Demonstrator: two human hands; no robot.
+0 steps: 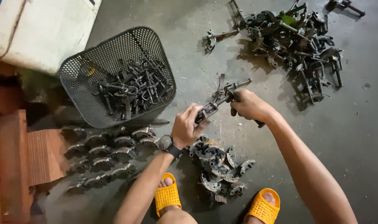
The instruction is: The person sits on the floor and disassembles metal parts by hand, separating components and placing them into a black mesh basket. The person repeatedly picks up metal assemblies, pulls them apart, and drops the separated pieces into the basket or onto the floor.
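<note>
Part in hand: we find a dark, greasy metal assembly held between both hands, above the concrete floor.
Left hand: our left hand grips the near end of the assembly, fingers curled tight around it, wrist bent; a black watch sits on that wrist.
Right hand: our right hand is closed in a fist around a dark handle that juts out past the heel of the palm; fingers pressed together, forearm angled down from the right.
Done so far, as we judge: a mesh basket beyond the left fingers holds loose bars; curved shoes in rows lie left of the wrist; a small heap sits just below the hands.
Left to do, as we judge: a large pile of whole assemblies waits beyond the right fingers.
</note>
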